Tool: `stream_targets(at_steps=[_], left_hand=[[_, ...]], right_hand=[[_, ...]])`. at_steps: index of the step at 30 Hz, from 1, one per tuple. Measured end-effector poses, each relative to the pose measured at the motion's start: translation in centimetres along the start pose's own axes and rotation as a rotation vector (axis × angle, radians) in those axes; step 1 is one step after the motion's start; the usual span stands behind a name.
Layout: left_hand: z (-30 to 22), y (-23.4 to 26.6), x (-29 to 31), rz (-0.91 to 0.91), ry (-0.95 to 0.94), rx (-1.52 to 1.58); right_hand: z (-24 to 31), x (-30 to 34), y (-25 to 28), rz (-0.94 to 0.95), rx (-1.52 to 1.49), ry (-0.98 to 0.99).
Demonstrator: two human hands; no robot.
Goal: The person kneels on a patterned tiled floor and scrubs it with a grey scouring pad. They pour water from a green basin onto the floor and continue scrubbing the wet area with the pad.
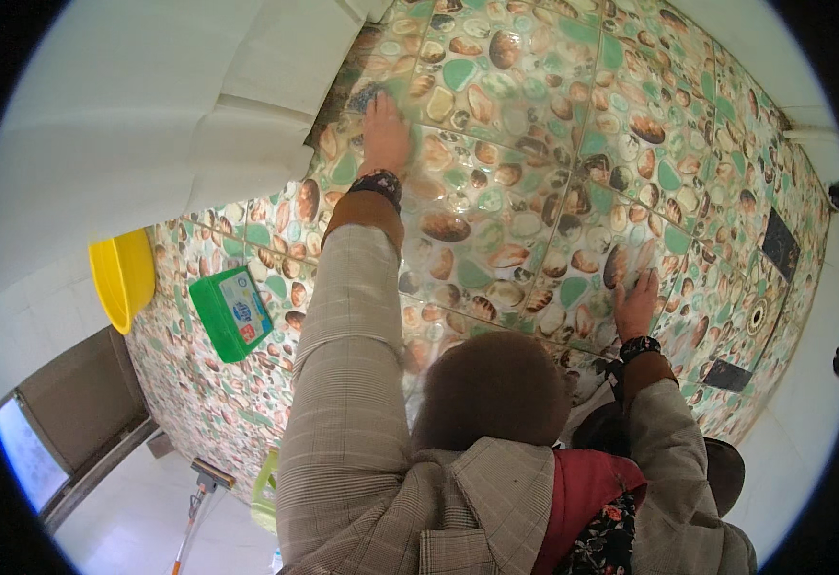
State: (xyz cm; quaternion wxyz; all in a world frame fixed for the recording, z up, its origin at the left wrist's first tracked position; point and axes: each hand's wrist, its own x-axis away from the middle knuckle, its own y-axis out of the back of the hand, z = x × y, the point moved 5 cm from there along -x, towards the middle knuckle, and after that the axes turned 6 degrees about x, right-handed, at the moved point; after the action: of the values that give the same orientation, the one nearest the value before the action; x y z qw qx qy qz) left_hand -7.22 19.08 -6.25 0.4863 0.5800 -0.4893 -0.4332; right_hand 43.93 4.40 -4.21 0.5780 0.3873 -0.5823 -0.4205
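Observation:
My left hand (387, 139) reaches far forward along the pebble-patterned tile floor (496, 206), close to the white panel. Its fingers press a dark grey-blue scouring pad (366, 98) against the tiles; much of the pad is under the hand. Lower and to the right, my right hand (637, 305) rests on the floor with its fingers stretched out, and nothing shows in it. Around the left hand the tiles look wet, with a whitish film.
At left lie a green box (232, 314) with a label and a yellow basin (122, 283). A mop (211, 475) and a light green plastic item (265, 491) are behind. A round drain (757, 314) sits between two dark rectangles at right. White panels (247, 115) border the floor.

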Motion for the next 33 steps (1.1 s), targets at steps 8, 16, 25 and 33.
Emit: stream_targets(at_steps=[8,16,25,33], left_hand=[[-2.5,1.6,6.5,0.312,-0.166,0.104],[-0.8,0.7,-4.6,0.190,-0.059,0.069],[-2.4,2.6,6.0,0.291,-0.182,-0.008],[0.8,0.5,-1.9,0.138,-0.245,0.014]], right_hand=[[0.2,0.3,-0.2,0.005,-0.015,-0.044],[-0.1,0.2,0.2,0.016,-0.073,-0.048],[0.1,0.3,0.3,-0.051,-0.068,0.007],[0.2,0.5,0.5,-0.071,-0.098,0.005]])
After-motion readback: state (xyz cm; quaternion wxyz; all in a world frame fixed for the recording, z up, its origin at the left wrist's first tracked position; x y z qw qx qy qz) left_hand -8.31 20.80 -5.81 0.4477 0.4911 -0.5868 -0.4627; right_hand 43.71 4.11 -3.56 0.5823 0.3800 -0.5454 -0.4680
